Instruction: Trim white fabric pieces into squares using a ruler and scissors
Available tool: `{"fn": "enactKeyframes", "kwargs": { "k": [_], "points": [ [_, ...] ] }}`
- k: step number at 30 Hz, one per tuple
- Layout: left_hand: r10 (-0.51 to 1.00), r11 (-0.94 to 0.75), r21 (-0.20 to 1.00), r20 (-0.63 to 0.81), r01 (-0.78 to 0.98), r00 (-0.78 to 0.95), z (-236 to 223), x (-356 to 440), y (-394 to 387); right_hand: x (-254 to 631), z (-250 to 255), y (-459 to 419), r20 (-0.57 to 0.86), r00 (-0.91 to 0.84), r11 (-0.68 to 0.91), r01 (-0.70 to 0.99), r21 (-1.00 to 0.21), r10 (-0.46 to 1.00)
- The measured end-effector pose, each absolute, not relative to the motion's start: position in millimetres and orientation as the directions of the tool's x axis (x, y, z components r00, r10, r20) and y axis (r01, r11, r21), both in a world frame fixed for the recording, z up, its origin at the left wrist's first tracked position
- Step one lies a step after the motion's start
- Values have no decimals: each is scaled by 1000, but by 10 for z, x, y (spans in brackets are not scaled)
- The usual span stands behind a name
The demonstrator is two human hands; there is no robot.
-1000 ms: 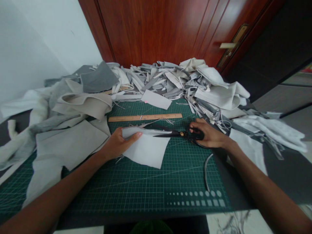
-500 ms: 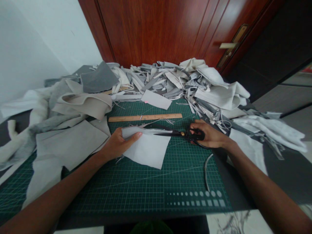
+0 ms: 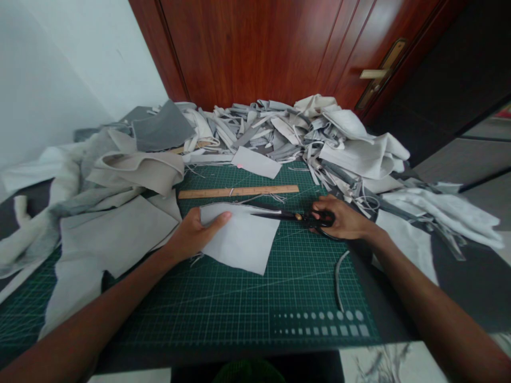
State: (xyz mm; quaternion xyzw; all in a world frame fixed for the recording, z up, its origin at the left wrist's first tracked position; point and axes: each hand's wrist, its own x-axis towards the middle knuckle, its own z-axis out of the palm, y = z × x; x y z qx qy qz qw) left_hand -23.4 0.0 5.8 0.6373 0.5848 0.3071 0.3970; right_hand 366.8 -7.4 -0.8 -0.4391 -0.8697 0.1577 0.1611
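Note:
My left hand (image 3: 199, 229) pinches a light grey piece of fabric (image 3: 243, 242) by its upper left corner, thumb on top and the other fingers underneath. The piece lies just over the green cutting mat (image 3: 223, 314). In my right hand (image 3: 337, 217) are black scissors (image 3: 298, 217), my fingers through the handle loops. Their blades point left along the top edge of the fabric, one blade lying over its face; the other is mostly hidden behind the cloth. Thin cut threads (image 3: 275, 197) lie just beyond that edge.
A wooden ruler (image 3: 239, 191) lies behind the fabric, with a pale rectangular piece (image 3: 256, 162) farther back. Scraps (image 3: 255, 127) are heaped along the far side. Folded cloth (image 3: 138, 170) sits left, more cloth (image 3: 367, 157) right. A narrow grey strip (image 3: 338, 282) rests at the mat's right.
The scissor blades have closed along the fabric's top edge; the raised blade behind it has come down. The fabric and both hands stay in almost the same place.

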Motion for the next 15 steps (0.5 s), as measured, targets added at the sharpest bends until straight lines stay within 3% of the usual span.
{"fn": "enactKeyframes", "kwargs": {
  "k": [3, 15],
  "points": [
    [977, -54, 874, -54, 483, 206, 78, -226, -4, 3664, -9, -72, 145, -559, 564, 719, -406, 816],
    [979, -26, 857, -82, 515, 186, 188, -183, -47, 3659, -7, -51, 160, -559, 572, 720, -394, 813]
  ]
}}
